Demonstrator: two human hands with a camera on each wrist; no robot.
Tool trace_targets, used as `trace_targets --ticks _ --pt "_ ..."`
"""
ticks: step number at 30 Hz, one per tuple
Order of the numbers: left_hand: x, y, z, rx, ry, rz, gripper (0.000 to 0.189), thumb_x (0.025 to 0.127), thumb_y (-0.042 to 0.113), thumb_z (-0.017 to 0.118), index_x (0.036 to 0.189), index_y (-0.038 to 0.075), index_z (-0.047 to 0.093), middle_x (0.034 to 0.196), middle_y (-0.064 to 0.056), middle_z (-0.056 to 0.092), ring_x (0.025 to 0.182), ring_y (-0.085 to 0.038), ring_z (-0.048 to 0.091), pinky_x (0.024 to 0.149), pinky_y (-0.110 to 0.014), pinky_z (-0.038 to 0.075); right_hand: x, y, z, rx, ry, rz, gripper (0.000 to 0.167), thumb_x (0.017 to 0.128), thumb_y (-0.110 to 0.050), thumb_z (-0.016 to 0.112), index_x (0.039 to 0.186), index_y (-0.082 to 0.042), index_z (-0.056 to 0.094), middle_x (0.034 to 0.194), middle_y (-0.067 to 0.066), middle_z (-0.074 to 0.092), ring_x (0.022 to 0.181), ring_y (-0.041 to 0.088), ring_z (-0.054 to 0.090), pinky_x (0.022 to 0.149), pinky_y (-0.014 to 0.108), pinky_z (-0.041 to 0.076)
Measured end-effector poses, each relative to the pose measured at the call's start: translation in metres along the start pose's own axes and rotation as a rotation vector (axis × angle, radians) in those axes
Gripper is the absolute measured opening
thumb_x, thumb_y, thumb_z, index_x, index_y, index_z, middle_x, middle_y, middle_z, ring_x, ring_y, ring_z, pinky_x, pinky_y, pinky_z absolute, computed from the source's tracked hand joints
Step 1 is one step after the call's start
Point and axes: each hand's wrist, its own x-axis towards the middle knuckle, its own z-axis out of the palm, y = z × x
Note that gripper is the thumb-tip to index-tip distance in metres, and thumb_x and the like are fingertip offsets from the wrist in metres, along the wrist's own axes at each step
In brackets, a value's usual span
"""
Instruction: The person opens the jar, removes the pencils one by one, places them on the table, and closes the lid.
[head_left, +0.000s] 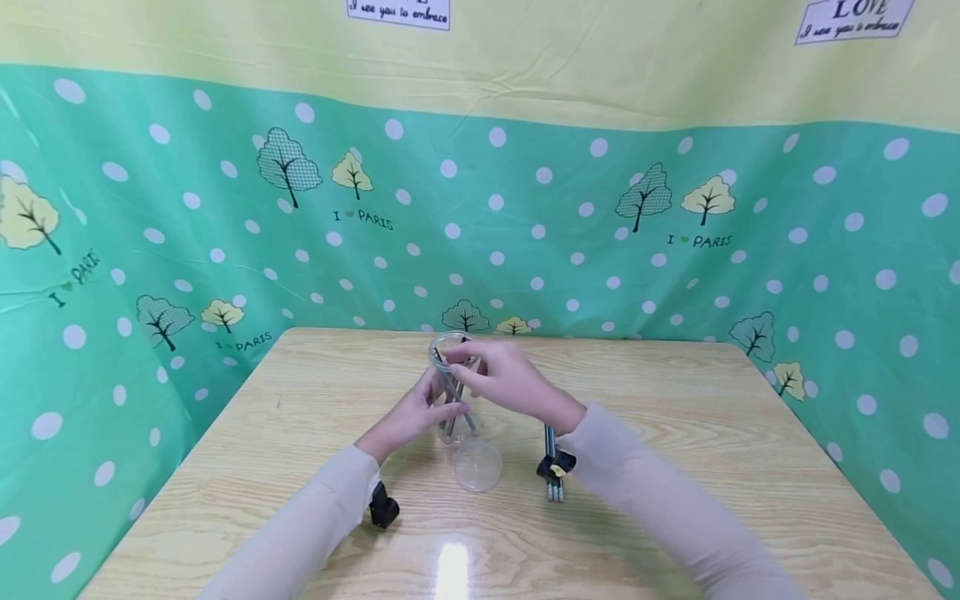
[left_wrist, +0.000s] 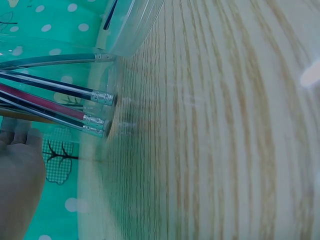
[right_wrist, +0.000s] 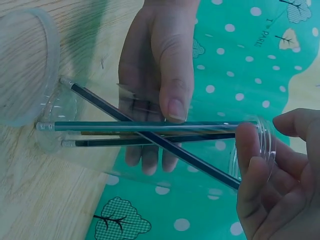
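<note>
My left hand (head_left: 426, 410) grips a clear plastic jar (head_left: 454, 432) round its side, the thumb across its front and the fingers behind it. Several pencils (right_wrist: 107, 126) stand in the jar, silver eraser ends down, with one dark pencil slanting across the others. A reddish pencil (left_wrist: 45, 102) also shows in the left wrist view. Over the jar's mouth is my right hand (head_left: 506, 377). Its fingers spread round the rim (right_wrist: 270, 145), thumb and index apart. Those fingers hide the pencils' upper ends in the right wrist view.
The round clear lid (head_left: 477, 466) lies on the wooden table (head_left: 315, 417) just in front of the jar. Under my right forearm lie more pencils (head_left: 555, 493), partly covered by the black wrist camera (head_left: 557, 465). A green dotted curtain (head_left: 495, 250) stands behind the table.
</note>
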Motion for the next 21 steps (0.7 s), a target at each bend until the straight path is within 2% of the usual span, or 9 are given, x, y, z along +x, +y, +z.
trace_targets --ticks 4,7,10,14,16,18,21 --pt "0.001 0.000 0.000 0.001 -0.004 0.006 0.084 0.096 0.023 0.070 0.155 0.049 0.017 0.136 -0.001 0.056 0.126 -0.025 0.046 0.101 -0.047 0.040 0.002 -0.005 0.002 -0.056 0.008 0.019 0.031 0.102 -0.022 0.059 0.132 -0.015 0.067 0.100 -0.003 0.071 0.059 0.010 0.063 0.045 0.024 0.042" --pt "0.001 0.000 0.000 -0.001 -0.008 0.005 0.084 0.097 0.023 0.070 0.155 0.049 0.016 0.133 -0.002 0.057 0.122 -0.025 0.048 0.098 -0.046 0.042 0.002 -0.009 0.002 -0.098 0.016 0.038 0.032 0.103 -0.025 0.058 0.133 -0.018 0.067 0.084 -0.004 0.066 0.053 0.007 0.059 0.042 0.024 0.038" --pt "0.001 0.000 0.000 0.000 -0.013 0.013 0.083 0.097 0.023 0.070 0.156 0.048 0.016 0.135 -0.001 0.056 0.122 -0.025 0.048 0.098 -0.047 0.042 0.002 -0.011 0.003 -0.124 0.024 0.053 0.032 0.104 -0.027 0.058 0.133 -0.019 0.067 0.072 -0.004 0.061 0.050 0.006 0.057 0.040 0.024 0.035" --pt "0.000 -0.001 -0.001 -0.005 -0.020 0.016 0.084 0.097 0.023 0.069 0.156 0.048 0.015 0.141 0.003 0.053 0.126 -0.024 0.046 0.103 -0.048 0.036 0.003 -0.013 0.006 -0.160 0.032 0.050 0.031 0.104 -0.027 0.058 0.131 -0.017 0.068 0.069 -0.004 0.060 0.047 0.004 0.057 0.038 0.022 0.032" --pt "0.000 -0.002 -0.001 -0.005 -0.026 0.018 0.084 0.097 0.023 0.069 0.156 0.048 0.015 0.138 0.002 0.055 0.124 -0.025 0.047 0.103 -0.049 0.036 0.003 -0.014 0.007 -0.180 0.033 0.047 0.030 0.104 -0.027 0.058 0.130 -0.017 0.069 0.069 -0.002 0.060 0.044 0.003 0.051 0.039 0.021 0.031" --pt "0.000 -0.003 -0.001 -0.004 -0.031 0.017 0.084 0.097 0.024 0.069 0.156 0.049 0.014 0.137 0.002 0.055 0.123 -0.026 0.047 0.103 -0.049 0.036 0.004 -0.015 0.008 -0.199 0.039 0.042 0.030 0.103 -0.026 0.059 0.128 -0.015 0.070 0.077 0.001 0.067 0.043 0.003 0.045 0.040 0.021 0.032" --pt "0.000 -0.004 -0.001 -0.001 -0.029 0.018 0.083 0.097 0.024 0.069 0.156 0.047 0.016 0.140 0.003 0.054 0.122 -0.026 0.047 0.102 -0.049 0.037 0.004 -0.015 0.009 -0.216 0.052 0.039 0.029 0.102 -0.025 0.060 0.127 -0.015 0.071 0.098 0.002 0.074 0.047 0.002 0.047 0.045 0.022 0.038"
